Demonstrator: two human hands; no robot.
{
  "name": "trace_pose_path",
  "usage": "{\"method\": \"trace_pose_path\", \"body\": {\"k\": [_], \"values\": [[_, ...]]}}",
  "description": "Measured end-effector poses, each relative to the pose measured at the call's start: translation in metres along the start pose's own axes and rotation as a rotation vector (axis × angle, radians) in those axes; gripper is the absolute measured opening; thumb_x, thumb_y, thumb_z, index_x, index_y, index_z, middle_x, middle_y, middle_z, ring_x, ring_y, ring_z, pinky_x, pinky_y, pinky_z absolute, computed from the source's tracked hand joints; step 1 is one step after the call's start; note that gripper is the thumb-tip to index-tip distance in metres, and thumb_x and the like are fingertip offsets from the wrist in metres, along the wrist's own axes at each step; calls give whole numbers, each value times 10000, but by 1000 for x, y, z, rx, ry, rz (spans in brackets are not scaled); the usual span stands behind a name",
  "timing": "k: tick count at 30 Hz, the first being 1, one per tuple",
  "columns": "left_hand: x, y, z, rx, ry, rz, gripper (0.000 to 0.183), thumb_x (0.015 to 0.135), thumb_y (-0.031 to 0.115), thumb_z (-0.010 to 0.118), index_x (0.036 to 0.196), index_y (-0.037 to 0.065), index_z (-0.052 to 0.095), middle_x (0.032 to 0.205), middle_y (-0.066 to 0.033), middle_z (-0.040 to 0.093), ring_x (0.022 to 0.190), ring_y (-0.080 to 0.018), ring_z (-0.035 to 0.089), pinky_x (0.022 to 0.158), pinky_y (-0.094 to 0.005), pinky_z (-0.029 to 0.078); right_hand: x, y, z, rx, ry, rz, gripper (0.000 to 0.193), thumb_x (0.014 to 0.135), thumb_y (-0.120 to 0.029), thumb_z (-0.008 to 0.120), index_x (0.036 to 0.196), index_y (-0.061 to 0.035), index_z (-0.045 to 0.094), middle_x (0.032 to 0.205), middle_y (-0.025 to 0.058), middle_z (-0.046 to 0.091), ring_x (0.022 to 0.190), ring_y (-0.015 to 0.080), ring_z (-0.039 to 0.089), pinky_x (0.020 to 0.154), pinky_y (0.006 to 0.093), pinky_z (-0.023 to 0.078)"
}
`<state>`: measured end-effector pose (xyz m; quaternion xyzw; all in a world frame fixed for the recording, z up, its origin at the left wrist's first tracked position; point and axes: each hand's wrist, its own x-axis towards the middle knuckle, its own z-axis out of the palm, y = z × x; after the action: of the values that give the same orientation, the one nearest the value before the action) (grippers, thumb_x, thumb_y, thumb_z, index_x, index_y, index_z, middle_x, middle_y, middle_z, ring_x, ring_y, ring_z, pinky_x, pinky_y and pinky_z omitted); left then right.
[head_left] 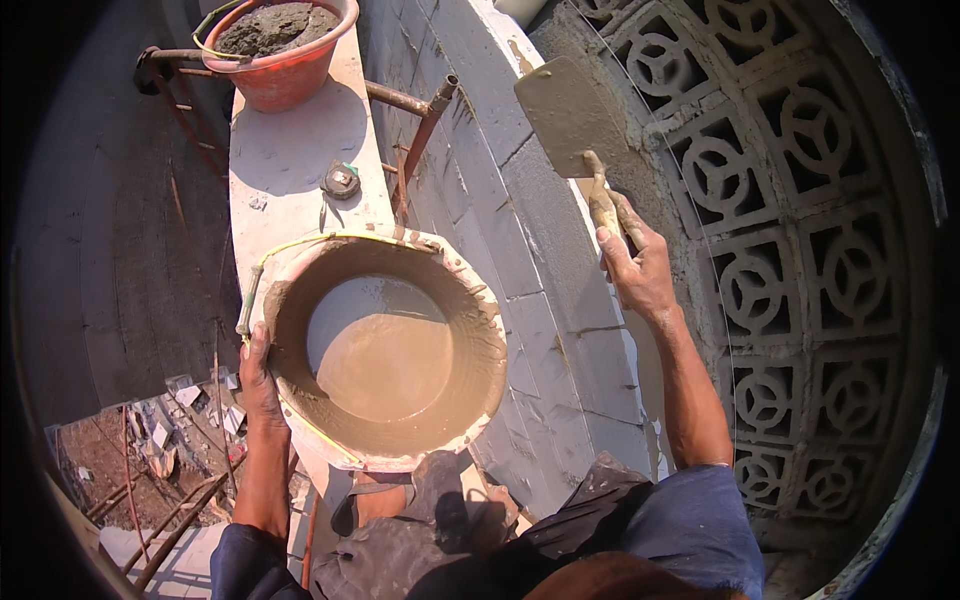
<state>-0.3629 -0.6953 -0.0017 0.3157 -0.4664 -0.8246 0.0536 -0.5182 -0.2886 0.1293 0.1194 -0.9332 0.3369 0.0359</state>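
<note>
A wide bucket (478, 335) with a mortar-smeared rim and a yellow wire handle stands on the plank in front of me. Thin, grey-brown cement slurry (390, 370) covers its bottom. My left hand (262, 390) grips the bucket's left rim, thumb up along the outside. Over the top of the wall at the right, my right hand (640, 262) is wrapped round the handle of a trowel (572, 115). The trowel's flat blade is coated with wet mortar and points away from me, near the ventilation blocks.
A tape measure (341, 181) lies on the pale scaffold plank (300, 140). Farther off sits a red bucket (283, 82) of thick mortar. Rusty scaffold pipes (425, 130) flank the plank. The grey block wall (545, 215) borders patterned ventilation blocks (752, 290). Rubble (165, 430) lies far below, left.
</note>
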Motion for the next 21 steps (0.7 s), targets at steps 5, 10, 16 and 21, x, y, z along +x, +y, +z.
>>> {"method": "trace_pose_path", "body": {"k": [5, 10, 16, 21], "values": [[-9, 10, 29, 73, -36, 19, 718, 899, 574, 595, 1350, 21, 516, 1268, -100, 590, 1145, -193, 560, 959, -325, 451, -94, -77, 30, -283, -495, -104, 448, 891, -139, 609, 1294, 45, 543, 909, 147, 664, 860, 244, 660, 787, 398, 526], [-22, 17, 53, 79, -209, 70, 768, 856, 585, 651, 1329, -5, 519, 1274, -107, 580, 1180, -184, 530, 1018, -319, 405, -110, -76, 96, -152, -798, 154, 485, 913, -221, 608, 1343, -15, 518, 860, 154, 657, 658, 217, 658, 584, 354, 532], [-21, 24, 38, 50, -99, 55, 773, 857, 607, 630, 1241, -62, 572, 1139, -148, 629, 1027, -189, 585, 906, -298, 472, -134, -72, 45, 833, -768, 688, 458, 932, -257, 609, 1247, 64, 526, 817, 110, 616, 583, 139, 618, 450, 264, 504], [11, 0, 9, -49, -138, -21, 668, 884, 524, 645, 1279, -9, 562, 1167, -98, 631, 1032, -181, 599, 902, -315, 480, -141, -45, 29, 1209, -802, 869, 526, 924, -266, 626, 1281, 75, 446, 843, 150, 605, 555, 172, 602, 413, 275, 512]]}}
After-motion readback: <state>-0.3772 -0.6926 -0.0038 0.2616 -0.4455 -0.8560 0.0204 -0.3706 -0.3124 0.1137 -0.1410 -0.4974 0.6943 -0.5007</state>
